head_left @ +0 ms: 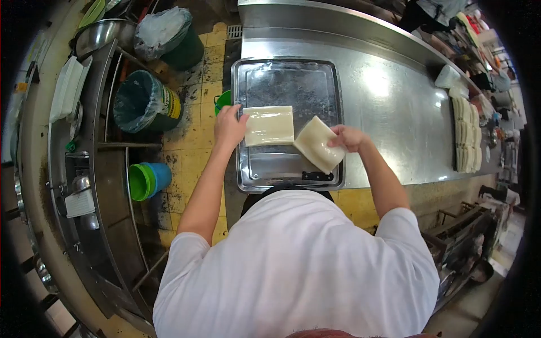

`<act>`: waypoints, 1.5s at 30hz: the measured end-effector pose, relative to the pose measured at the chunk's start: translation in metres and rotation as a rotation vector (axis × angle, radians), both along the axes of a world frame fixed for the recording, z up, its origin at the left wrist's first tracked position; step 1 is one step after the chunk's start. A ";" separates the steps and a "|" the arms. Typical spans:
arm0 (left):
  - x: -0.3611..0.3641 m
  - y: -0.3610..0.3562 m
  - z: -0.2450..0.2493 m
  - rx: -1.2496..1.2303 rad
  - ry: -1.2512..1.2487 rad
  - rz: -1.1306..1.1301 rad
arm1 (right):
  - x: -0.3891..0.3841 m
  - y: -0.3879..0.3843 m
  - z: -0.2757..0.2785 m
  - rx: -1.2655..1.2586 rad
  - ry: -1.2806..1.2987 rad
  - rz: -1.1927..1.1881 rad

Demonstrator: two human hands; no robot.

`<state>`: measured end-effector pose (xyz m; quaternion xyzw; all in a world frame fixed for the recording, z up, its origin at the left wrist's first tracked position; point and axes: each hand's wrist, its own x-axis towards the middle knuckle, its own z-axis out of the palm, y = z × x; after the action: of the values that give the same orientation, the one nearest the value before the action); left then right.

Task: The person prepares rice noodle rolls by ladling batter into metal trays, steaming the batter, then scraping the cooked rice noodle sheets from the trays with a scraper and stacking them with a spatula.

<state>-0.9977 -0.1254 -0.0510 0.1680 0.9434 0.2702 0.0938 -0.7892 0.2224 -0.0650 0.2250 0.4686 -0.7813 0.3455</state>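
A pale, glossy rectangular slab (269, 126), possibly dough, lies flat across a metal tray (290, 160). My left hand (229, 127) is at its left edge, over the tray's rim, with thumb and fingers apart and the thumb close against the slab. My right hand (348, 138) grips the right corner of a second pale slab (320, 144), which is turned at an angle, its left corner touching or nearly touching the first. Below the slabs, a black-handled knife (317, 176) lies along the tray's near edge, its blade pointing left.
The tray sits at the left end of a steel counter (394, 127). Stacked pale slabs (466, 135) stand at its right end. Left on the yellow floor are a lined bin (138, 104), a green bin with a bag (183, 50) and green and blue buckets (149, 180).
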 end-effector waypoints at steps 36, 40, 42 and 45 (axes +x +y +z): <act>-0.071 0.118 0.003 -0.400 -0.964 -0.833 | 0.219 -0.133 0.049 -0.017 0.208 -0.953; -0.079 0.115 -0.013 -0.384 -0.937 -0.875 | 0.226 -0.133 0.046 -0.066 0.241 -0.970; -0.082 0.113 -0.020 -0.384 -0.953 -0.834 | 0.234 -0.131 0.041 -0.084 0.268 -0.995; -0.081 0.111 -0.020 -0.344 -1.051 -0.772 | 0.249 -0.125 0.031 -0.115 0.279 -1.017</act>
<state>-1.0789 -0.0146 -0.0712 0.3219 0.6742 0.1092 0.6557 -0.5399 0.0976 -0.0338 0.2982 0.2982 -0.8972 -0.1308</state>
